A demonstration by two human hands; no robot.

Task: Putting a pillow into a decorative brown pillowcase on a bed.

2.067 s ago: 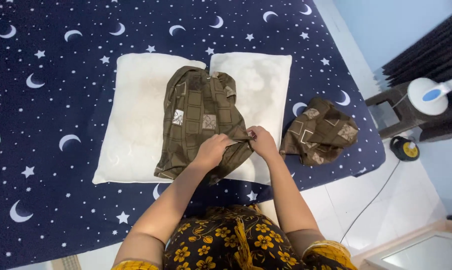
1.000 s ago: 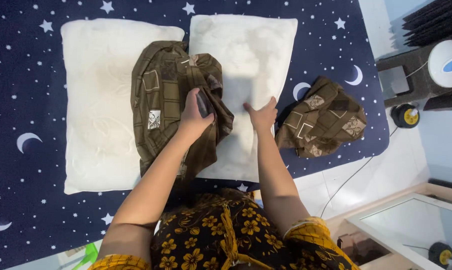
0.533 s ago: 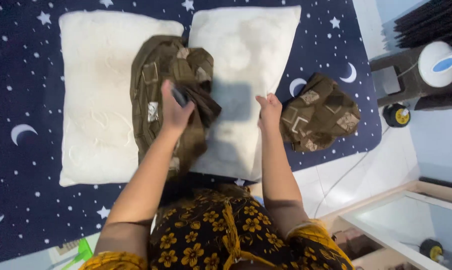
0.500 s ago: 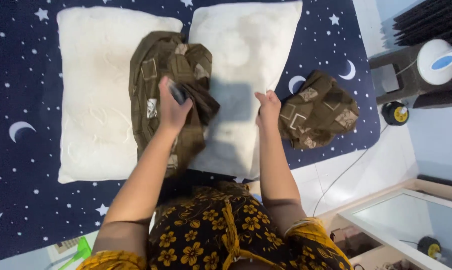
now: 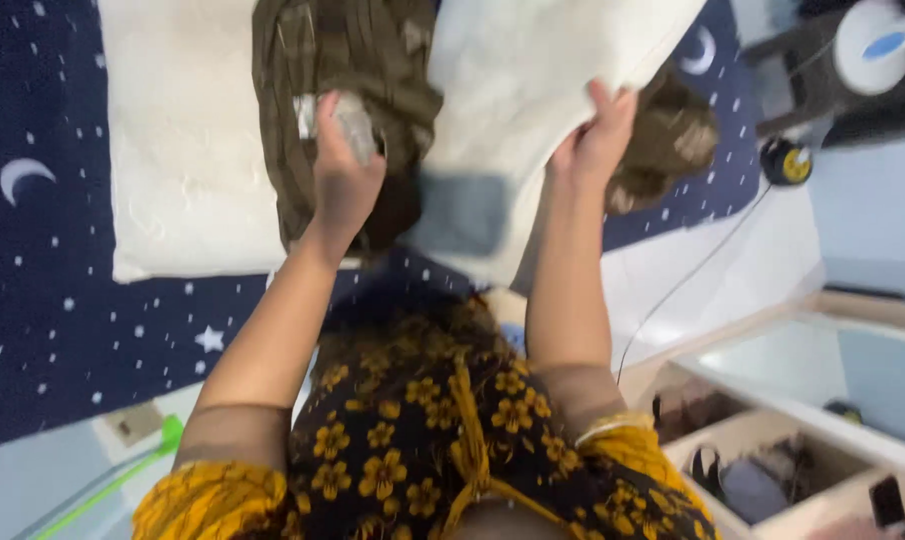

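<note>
My left hand (image 5: 341, 170) grips a bunched brown patterned pillowcase (image 5: 348, 60) that drapes over the gap between two white pillows. My right hand (image 5: 598, 140) holds the right edge of the right white pillow (image 5: 543, 70), which is lifted off the bed and tilted toward me. The left white pillow (image 5: 178, 150) lies flat on the dark blue sheet. A second crumpled brown pillowcase (image 5: 673, 140) lies on the bed, partly hidden behind the lifted pillow and my right hand.
The bed carries a dark blue sheet (image 5: 63, 300) with white moons and stars. To the right are a white tiled floor, a cable, a yellow-and-black round object (image 5: 785, 162), a white fan (image 5: 873, 45) and a glass-topped cabinet (image 5: 833, 380).
My right hand has taken the right pillow's edge and raised it off the bed. My left hand keeps its hold on the pillowcase. The view has tilted down and blurred.
</note>
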